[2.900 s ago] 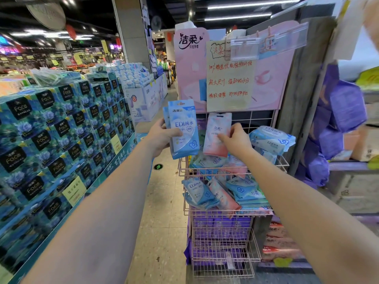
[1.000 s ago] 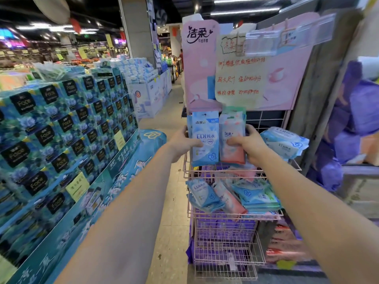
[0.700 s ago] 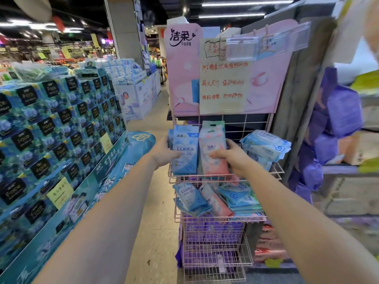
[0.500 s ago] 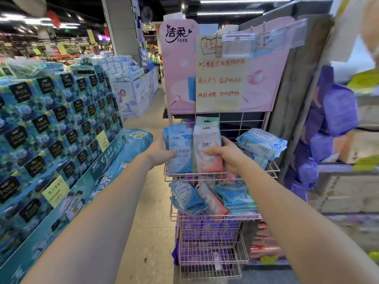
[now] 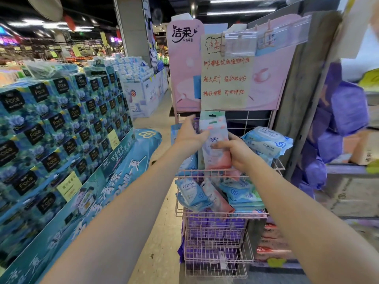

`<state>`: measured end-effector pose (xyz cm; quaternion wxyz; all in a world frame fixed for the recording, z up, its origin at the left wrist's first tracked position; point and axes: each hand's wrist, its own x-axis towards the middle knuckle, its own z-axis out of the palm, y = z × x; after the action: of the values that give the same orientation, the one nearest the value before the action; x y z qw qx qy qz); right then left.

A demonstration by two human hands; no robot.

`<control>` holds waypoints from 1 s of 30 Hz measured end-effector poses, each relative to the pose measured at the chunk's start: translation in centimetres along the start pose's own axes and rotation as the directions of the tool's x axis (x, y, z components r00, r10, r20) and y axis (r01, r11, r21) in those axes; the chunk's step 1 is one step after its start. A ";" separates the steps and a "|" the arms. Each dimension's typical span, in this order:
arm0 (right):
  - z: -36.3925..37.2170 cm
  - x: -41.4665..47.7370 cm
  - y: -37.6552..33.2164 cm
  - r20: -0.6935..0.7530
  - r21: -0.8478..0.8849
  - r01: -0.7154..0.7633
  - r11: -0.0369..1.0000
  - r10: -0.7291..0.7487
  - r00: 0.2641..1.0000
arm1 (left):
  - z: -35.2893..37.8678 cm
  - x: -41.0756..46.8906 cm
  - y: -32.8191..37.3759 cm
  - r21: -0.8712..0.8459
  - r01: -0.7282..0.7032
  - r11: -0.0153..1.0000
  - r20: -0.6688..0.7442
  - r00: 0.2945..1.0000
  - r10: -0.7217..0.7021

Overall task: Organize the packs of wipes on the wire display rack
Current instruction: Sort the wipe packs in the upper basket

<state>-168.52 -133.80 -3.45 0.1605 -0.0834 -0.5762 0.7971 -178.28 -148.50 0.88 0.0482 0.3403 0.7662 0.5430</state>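
Two hands are on one item. Your right hand [image 5: 238, 152] grips the pink pack of wipes [image 5: 215, 144] low down, thumb across its face and fingers behind it. The pack stands upright, its foot at the front rim of the top basket [image 5: 190, 171].

Operator: And my left?

Inspector: Your left hand [image 5: 189, 138] lies against the pack's upper left edge, fingertips on its face, thumb raised clear. Whether it clasps the pack or merely touches it, I cannot tell.

Operator: What sits around it?

Inspector: Blue packs [image 5: 187, 163] stand in the same basket, just behind and below your left wrist. Larger pale-blue packs [image 5: 266, 140] lie stacked at that basket's right end, near your right hand but apart from it. One tier down, the second basket [image 5: 256, 214] holds mixed packs [image 5: 213, 197], blue and pink, lying tilted. Below that, purple packs [image 5: 213, 222] fill a third tier. All tiers belong to the pink wire display rack [image 5: 217, 271].

Operator: Further out?

Inspector: A pink header board [image 5: 184, 78] carrying a handwritten paper sign [image 5: 225, 78] stands above the top basket. To your left, well apart across the aisle floor, boxed tissues [image 5: 51, 124] are stacked in a blue display.
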 end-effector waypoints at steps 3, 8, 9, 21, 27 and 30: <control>-0.2 -0.3 -0.3 -0.023 0.010 0.024 1.000 -0.024 0.999 | 0.9 0.0 -0.4 -0.065 0.048 0.997 0.049 0.998 -0.045; -0.5 -0.9 -0.3 -0.022 0.029 0.037 0.999 -0.036 0.999 | 0.5 0.1 -1.4 -0.085 0.091 0.992 0.213 0.974 -0.072; -0.4 -1.1 -0.2 -0.022 0.013 0.047 0.999 -0.047 0.999 | 0.2 0.1 -1.6 -0.092 0.097 0.991 0.237 0.969 -0.072; 0.4 -2.5 -0.7 -0.100 -0.483 0.077 0.872 -0.142 0.985 | -1.4 0.7 -2.8 -0.058 0.131 0.990 0.250 0.962 -0.113; 0.6 -3.4 -0.8 -0.281 -0.864 -0.169 0.474 -0.175 0.944 | -2.5 1.3 -2.7 -0.061 0.126 0.990 0.196 0.974 -0.112; 1.2 -3.7 0.1 -0.351 -0.880 -0.258 0.398 -0.180 0.919 | -2.4 1.1 -2.9 -0.058 0.121 0.991 0.175 0.978 -0.110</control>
<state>-165.49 -136.20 -3.37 0.1806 -0.3289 -0.8705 0.3184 -181.51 -150.31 -0.36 0.1572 0.3389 0.7586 0.5338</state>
